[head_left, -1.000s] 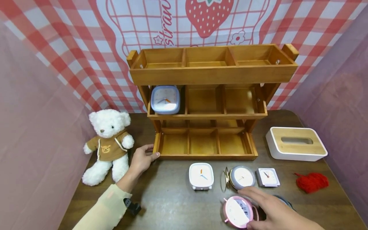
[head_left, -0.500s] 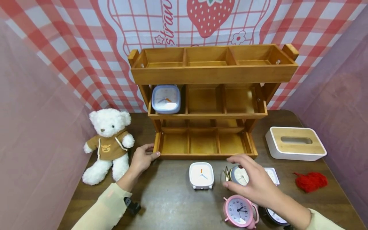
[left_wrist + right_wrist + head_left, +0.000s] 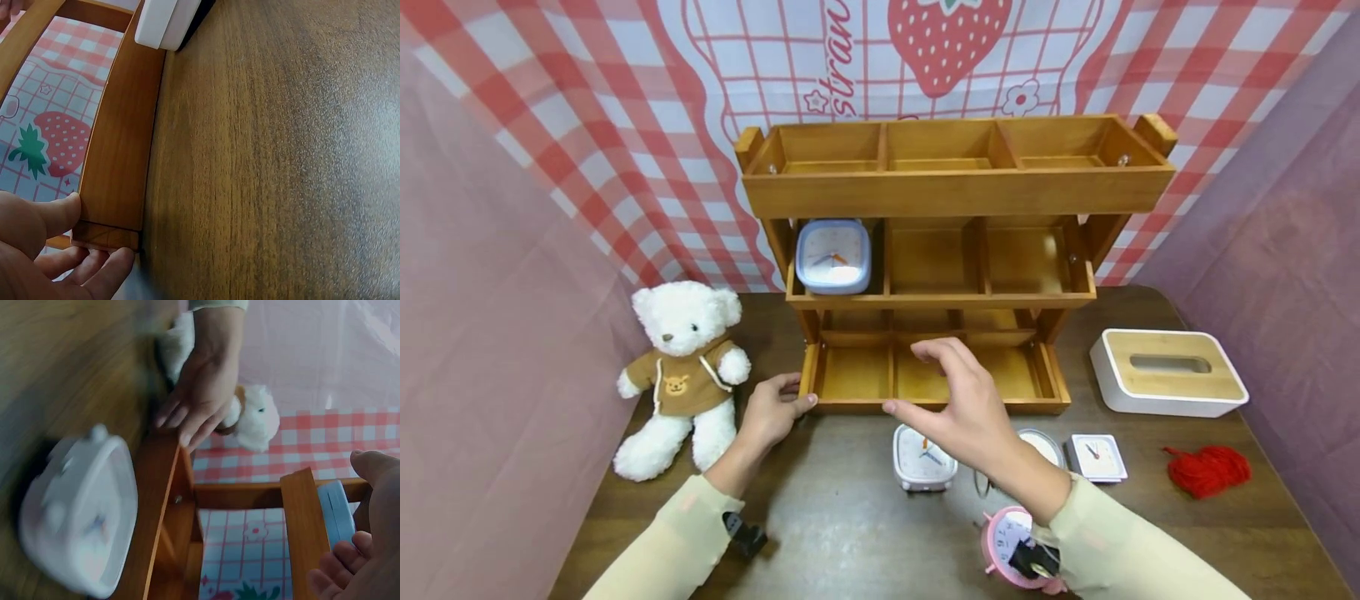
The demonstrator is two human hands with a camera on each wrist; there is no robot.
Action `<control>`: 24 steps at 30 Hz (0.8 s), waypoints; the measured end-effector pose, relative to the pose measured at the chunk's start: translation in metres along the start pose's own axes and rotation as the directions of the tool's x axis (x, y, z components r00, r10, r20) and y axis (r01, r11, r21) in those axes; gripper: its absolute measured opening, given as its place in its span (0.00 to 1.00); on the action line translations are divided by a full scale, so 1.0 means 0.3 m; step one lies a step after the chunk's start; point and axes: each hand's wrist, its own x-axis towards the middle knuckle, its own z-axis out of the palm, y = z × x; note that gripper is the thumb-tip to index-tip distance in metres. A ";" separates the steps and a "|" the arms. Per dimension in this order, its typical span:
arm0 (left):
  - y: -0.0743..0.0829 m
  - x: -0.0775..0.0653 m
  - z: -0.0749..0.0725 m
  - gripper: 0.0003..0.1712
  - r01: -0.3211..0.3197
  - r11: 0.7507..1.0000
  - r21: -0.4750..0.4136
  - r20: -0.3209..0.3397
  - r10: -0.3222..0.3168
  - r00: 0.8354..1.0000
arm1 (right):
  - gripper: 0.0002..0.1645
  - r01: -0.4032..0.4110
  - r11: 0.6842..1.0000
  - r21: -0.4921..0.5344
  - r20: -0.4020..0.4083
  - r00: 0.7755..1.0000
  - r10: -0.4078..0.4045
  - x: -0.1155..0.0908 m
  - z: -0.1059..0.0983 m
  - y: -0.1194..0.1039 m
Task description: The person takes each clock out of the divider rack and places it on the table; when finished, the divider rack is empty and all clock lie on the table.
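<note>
A wooden three-tier shelf [image 3: 955,193] with divided compartments stands at the back of the table. My left hand [image 3: 772,414] grips the left end of its bottom tier, thumb against fingers around the corner [image 3: 106,236] in the left wrist view. In front of the bottom tier, my right hand [image 3: 964,407] hovers with thumb and fingers spread and nothing between them. Partly beneath it stands a white square alarm clock [image 3: 917,468]. A blue square clock [image 3: 833,257] sits in the middle tier's left compartment. My right sleeve partly covers a pink twin-bell alarm clock [image 3: 1000,540].
Right of the white clock lie a round clock [image 3: 1047,445], partly hidden by my wrist, and a small square clock [image 3: 1097,457]. Farther right are red yarn [image 3: 1208,472] and a tissue box [image 3: 1172,392]. A teddy bear [image 3: 688,383] sits at the left.
My right hand has moved from beside the pink clock up and left, over the round clock, to the bottom tier's front. My left hand has kept its grip on the shelf.
</note>
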 end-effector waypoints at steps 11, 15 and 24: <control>0.000 0.001 -0.001 0.31 0.009 1.000 -0.005 -0.003 -0.009 1.000 | 0.54 -0.086 0.995 -0.044 -0.118 0.990 0.080 0.156 0.135 -0.077; 0.002 -0.001 -0.001 0.31 0.008 1.000 -0.008 0.000 -0.008 1.000 | 0.54 -0.107 0.994 -0.013 -0.175 0.979 0.103 0.196 0.180 -0.088; -0.005 0.010 -0.004 0.30 0.001 1.000 -0.010 0.005 -0.001 1.000 | 0.59 -0.118 0.993 0.022 -0.345 0.931 0.118 0.275 0.253 -0.124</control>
